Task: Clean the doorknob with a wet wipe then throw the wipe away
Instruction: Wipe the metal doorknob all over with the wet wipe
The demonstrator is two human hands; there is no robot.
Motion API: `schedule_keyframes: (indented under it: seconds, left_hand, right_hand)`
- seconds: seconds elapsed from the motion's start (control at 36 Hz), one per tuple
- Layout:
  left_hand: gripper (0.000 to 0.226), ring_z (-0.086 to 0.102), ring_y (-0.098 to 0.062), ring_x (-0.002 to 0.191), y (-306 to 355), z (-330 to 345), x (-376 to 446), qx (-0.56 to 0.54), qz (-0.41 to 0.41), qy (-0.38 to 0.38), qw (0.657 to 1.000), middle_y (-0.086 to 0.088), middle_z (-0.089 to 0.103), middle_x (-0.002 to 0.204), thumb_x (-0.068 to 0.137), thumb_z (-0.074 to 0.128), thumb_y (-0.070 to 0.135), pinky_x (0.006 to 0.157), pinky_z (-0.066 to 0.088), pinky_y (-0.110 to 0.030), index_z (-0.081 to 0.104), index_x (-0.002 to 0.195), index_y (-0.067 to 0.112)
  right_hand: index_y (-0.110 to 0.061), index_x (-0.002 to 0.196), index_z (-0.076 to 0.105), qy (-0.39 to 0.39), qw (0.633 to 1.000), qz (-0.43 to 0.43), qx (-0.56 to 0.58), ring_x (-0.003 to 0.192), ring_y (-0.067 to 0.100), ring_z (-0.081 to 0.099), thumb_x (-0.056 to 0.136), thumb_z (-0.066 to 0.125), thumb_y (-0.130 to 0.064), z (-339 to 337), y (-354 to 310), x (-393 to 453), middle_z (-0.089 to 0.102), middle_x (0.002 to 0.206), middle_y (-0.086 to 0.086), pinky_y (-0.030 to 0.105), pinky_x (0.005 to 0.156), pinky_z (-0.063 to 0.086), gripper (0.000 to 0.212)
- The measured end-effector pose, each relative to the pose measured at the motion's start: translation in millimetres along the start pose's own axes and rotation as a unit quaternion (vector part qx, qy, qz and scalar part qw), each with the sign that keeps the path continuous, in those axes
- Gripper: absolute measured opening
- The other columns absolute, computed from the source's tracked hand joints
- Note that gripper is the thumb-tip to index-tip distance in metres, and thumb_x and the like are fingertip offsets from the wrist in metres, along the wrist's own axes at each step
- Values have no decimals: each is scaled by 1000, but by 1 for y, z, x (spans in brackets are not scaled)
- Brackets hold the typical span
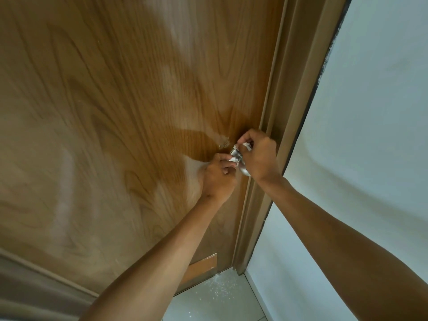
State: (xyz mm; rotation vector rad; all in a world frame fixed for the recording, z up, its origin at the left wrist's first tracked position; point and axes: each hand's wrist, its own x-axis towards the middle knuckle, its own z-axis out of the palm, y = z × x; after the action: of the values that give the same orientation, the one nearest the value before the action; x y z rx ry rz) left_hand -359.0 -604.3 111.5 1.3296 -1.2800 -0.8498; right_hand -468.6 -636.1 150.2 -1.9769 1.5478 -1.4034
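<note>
Gripping wipe on doorknob

We see the door filling the left and middle of the view, with its frame along its right edge and the wall right of that. The doorknob sits on the door just beside the frame. Our left hand is left of it, our right hand over it, the wipe between them. The floor lies below.
</note>
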Motion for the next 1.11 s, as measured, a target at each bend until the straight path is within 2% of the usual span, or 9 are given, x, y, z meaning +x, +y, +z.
schedule_keyframes:
  seconds: [0.08, 0.17, 0.33, 0.5, 0.61, 0.78, 0.86, 1.0, 1.11]
  left_hand:
    - [20, 65, -1, 87, 0, -1, 2, 0, -10, -2, 1000, 0, 70, 95, 88, 57, 4, 68, 48, -4, 58, 107, 12]
    - [21, 63, 1, 85, -1, 0, 2, 1, -16, -5, 1000, 1, 70, 95, 88, 59, 5, 66, 46, -1, 58, 109, 11]
    - [20, 67, -12, 93, 2, -3, 2, -14, -10, -8, 1000, -3, 71, 97, 88, 59, 5, 76, 50, -12, 59, 107, 10]
    - [21, 65, -8, 91, 3, -3, 1, 1, -8, -13, 1000, -2, 71, 100, 88, 61, 6, 70, 47, -5, 59, 109, 9]
    - [21, 66, -11, 92, 6, -1, 2, 3, -10, -17, 1000, -8, 71, 101, 89, 56, 1, 79, 50, -12, 59, 110, 4]
    - [22, 67, -19, 96, 9, -1, 3, -4, -20, -36, 999, -11, 70, 102, 89, 54, 0, 85, 53, -25, 58, 110, 6]
    - [24, 66, -19, 98, 12, -2, 5, 4, -17, -42, 999, -12, 70, 103, 89, 55, -1, 90, 53, -30, 58, 111, 6]
    - [27, 65, -17, 102, 15, -5, 8, 13, -12, -57, 998, -10, 69, 107, 89, 51, -2, 93, 51, -29, 59, 113, 8]
    - [29, 63, -16, 106, 18, -10, 9, 54, 14, -91, 994, -8, 68, 110, 89, 50, -3, 95, 49, -26, 64, 113, 8]
  right_hand:
    - [-11, 81, 66, -53, 997, -53, -13, 69, -2, 56, 87, 66, -5, 4, -2, -2, 64, 78, -2, 0, 64, 40, 8]
    - [-11, 80, 65, -49, 997, -64, -12, 69, -2, 55, 86, 67, -4, 6, -2, -3, 61, 77, -5, 0, 65, 39, 9]
    - [-19, 80, 63, 35, 999, -3, -27, 64, -3, 54, 88, 63, -9, -7, 15, 3, 64, 77, -5, -3, 59, 36, 13]
    - [-17, 87, 68, 31, 998, 29, -37, 75, 9, 59, 89, 63, -14, -7, 21, 3, 65, 82, -6, 11, 72, 44, 7]
    - [-11, 90, 71, -9, 998, 35, -42, 80, 16, 64, 90, 63, -14, -12, 19, 2, 73, 90, 6, 27, 82, 52, 9]
    - [-14, 96, 74, -125, 991, -22, -38, 88, 12, 63, 91, 60, -11, -24, 15, 1, 73, 99, 3, 13, 80, 46, 15]
    - [-13, 101, 74, -175, 982, -43, -53, 97, 15, 64, 92, 59, -10, -30, 16, -2, 73, 106, 3, 15, 87, 45, 18]
    - [-6, 113, 69, -138, 990, 2, -28, 105, 26, 65, 94, 55, -11, -29, 19, -10, 70, 115, 9, 31, 97, 49, 23]
    - [-2, 113, 69, -113, 993, 12, -42, 103, 29, 66, 91, 60, -10, -32, 20, -16, 70, 113, 13, 28, 95, 48, 24]
